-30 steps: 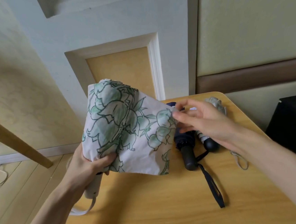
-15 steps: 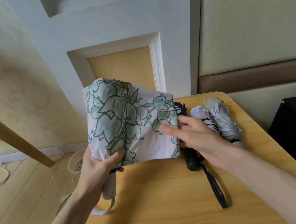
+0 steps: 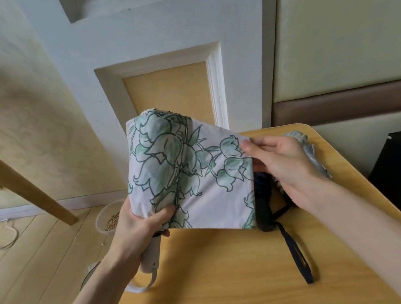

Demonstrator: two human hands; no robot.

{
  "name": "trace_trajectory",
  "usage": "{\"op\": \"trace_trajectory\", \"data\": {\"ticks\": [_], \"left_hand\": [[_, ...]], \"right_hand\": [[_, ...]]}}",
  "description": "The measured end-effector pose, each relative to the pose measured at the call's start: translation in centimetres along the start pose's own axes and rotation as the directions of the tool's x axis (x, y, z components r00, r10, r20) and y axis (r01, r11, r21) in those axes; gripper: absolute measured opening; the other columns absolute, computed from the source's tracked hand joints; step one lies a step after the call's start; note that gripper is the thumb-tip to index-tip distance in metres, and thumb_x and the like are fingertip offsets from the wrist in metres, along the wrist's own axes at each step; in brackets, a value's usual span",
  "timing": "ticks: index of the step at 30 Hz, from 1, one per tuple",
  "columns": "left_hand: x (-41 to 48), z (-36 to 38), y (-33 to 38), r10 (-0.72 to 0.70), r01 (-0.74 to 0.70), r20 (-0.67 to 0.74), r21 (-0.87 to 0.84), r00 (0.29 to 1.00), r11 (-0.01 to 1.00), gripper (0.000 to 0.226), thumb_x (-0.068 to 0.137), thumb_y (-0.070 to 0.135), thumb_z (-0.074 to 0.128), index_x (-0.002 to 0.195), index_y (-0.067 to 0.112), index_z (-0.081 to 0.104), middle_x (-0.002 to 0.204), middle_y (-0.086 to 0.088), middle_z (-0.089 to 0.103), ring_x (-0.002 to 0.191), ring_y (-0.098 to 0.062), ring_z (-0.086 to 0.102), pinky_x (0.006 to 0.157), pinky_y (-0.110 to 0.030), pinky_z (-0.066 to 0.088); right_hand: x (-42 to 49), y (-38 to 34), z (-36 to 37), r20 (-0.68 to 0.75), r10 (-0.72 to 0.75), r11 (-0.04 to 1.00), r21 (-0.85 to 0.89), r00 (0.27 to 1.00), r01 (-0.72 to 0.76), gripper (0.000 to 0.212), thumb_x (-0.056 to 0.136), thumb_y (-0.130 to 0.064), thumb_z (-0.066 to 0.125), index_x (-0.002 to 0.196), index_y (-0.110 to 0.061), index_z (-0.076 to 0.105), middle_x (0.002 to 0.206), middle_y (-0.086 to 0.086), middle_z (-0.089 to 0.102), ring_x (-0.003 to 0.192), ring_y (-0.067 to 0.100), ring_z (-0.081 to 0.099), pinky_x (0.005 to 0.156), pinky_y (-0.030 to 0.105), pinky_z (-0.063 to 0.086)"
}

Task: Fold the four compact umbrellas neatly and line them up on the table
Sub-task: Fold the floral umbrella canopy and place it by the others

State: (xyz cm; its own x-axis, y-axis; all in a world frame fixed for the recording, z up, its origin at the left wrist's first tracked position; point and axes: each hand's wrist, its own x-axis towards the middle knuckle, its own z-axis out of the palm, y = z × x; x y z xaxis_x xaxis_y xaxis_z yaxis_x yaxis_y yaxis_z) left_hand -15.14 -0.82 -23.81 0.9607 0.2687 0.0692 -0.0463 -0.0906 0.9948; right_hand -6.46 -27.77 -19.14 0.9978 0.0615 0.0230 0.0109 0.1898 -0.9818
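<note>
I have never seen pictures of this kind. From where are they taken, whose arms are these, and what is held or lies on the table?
There is no machine here. A person wears one wide-angle camera on the head, so each picture looks forward and down at that person's own bare hands. The left hand grips the white umbrella with a green flower print where the cloth meets its white plastic handle. The right hand pinches the cloth's opposite edge, so that it is stretched out. On the light wooden table lie a dark navy folded umbrella with a black handle and, partly behind the right hand, a pale grey folded umbrella.
</note>
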Motion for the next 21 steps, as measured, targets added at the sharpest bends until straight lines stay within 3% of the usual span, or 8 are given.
{"op": "trace_trajectory", "data": {"ticks": [2, 4, 6, 8, 11, 14, 19, 21], "left_hand": [[0.0, 0.0, 0.0, 0.001, -0.002, 0.022, 0.003, 1.0, 1.0, 0.053, 0.065, 0.016, 0.082, 0.114, 0.009, 0.063, 0.09, -0.013, 0.072, 0.067, -0.019, 0.064, 0.053, -0.035, 0.055], [-0.1, 0.1, 0.1, 0.002, -0.003, 0.036, 0.016, 0.999, 1.0, 0.052, 0.065, 0.017, 0.083, 0.113, 0.01, 0.063, 0.087, -0.009, 0.073, 0.066, -0.018, 0.064, 0.054, -0.035, 0.055], [-0.1, 0.2, 0.2, 0.002, -0.003, 0.03, 0.032, 1.0, 0.999, 0.052, 0.064, 0.017, 0.084, 0.112, 0.011, 0.063, 0.085, -0.009, 0.072, 0.065, -0.018, 0.064, 0.053, -0.035, 0.055], [-0.1, 0.3, 0.2, -0.007, 0.006, 0.017, 0.039, 1.0, 0.999, 0.057, 0.063, 0.022, 0.089, 0.113, 0.014, 0.063, 0.086, -0.013, 0.072, 0.064, -0.018, 0.062, 0.054, -0.034, 0.055], [0.2, 0.3, 0.5, -0.018, 0.014, 0.092, 0.043, 0.996, 0.999, 0.086, 0.045, 0.052, 0.103, 0.116, 0.021, 0.064, 0.088, -0.007, 0.074, 0.065, -0.016, 0.061, 0.055, -0.032, 0.054], [0.2, 0.4, 1.0, 0.024, -0.039, 0.317, 0.043, 0.948, 0.998, 0.109, 0.038, 0.075, 0.096, 0.129, 0.026, 0.062, 0.106, -0.008, 0.074, 0.075, -0.018, 0.061, 0.057, -0.032, 0.053], [-0.7, 1.3, 2.0, 0.103, -0.197, 0.541, 0.118, 0.835, 0.973, 0.111, 0.058, 0.059, 0.096, 0.149, 0.017, 0.048, 0.139, 0.005, 0.066, 0.131, -0.019, 0.061, 0.104, -0.025, 0.051], [-1.4, 1.7, 2.3, 0.107, -0.215, 0.562, 0.129, 0.82, 0.968, 0.078, 0.068, 0.046, 0.094, 0.134, 0.024, 0.058, 0.128, 0.013, 0.072, 0.123, -0.005, 0.065, 0.101, -0.021, 0.052]], "right_hand": [[0.0, 0.3, 0.1, -0.017, 0.006, 0.999, 0.039, 1.0, -0.005, 0.02, 0.094, -0.021, 0.077, 0.109, -0.007, 0.077, 0.104, 0.006, 0.082, 0.103, 0.024, 0.078, 0.095, 0.037, 0.06], [-0.2, 0.3, 0.4, 0.072, 0.073, 0.994, 0.072, 0.995, -0.078, 0.028, 0.094, -0.029, 0.077, 0.115, -0.012, 0.076, 0.109, 0.004, 0.081, 0.107, 0.023, 0.077, 0.092, 0.036, 0.059], [-0.4, 0.4, 0.7, 0.138, 0.125, 0.992, 0.009, 0.983, -0.127, 0.033, 0.093, -0.035, 0.077, 0.119, -0.014, 0.076, 0.111, 0.003, 0.081, 0.106, 0.019, 0.077, 0.095, 0.04, 0.06], [-0.6, 0.1, 0.7, 0.117, 0.084, 0.995, -0.07, 0.99, -0.076, 0.027, 0.094, -0.026, 0.077, 0.116, -0.009, 0.076, 0.107, 0.005, 0.082, 0.102, 0.02, 0.078, 0.099, 0.041, 0.06], [-1.0, -1.6, 1.0, 0.13, 0.044, 0.997, -0.075, 0.99, -0.035, 0.021, 0.096, -0.017, 0.075, 0.112, -0.004, 0.076, 0.102, 0.009, 0.082, 0.097, 0.022, 0.079, 0.083, 0.031, 0.064], [-1.2, -4.4, 2.1, 0.137, 0.048, 0.996, -0.087, 0.989, -0.036, 0.014, 0.096, -0.011, 0.074, 0.105, -0.001, 0.072, 0.097, 0.015, 0.081, 0.082, 0.022, 0.079, 0.065, 0.025, 0.061], [-0.6, -7.8, 5.6, 0.214, 0.014, 0.983, -0.179, 0.977, 0.026, 0.031, 0.099, 0.0, 0.063, 0.123, -0.019, 0.061, 0.086, 0.023, 0.078, 0.077, 0.031, 0.08, 0.065, 0.028, 0.064], [-0.4, -8.5, 7.5, 0.265, 0.026, 0.951, -0.304, 0.964, 0.058, 0.021, 0.101, -0.002, 0.06, 0.116, -0.011, 0.071, 0.083, 0.02, 0.079, 0.079, 0.03, 0.08, 0.068, 0.027, 0.065]]}}
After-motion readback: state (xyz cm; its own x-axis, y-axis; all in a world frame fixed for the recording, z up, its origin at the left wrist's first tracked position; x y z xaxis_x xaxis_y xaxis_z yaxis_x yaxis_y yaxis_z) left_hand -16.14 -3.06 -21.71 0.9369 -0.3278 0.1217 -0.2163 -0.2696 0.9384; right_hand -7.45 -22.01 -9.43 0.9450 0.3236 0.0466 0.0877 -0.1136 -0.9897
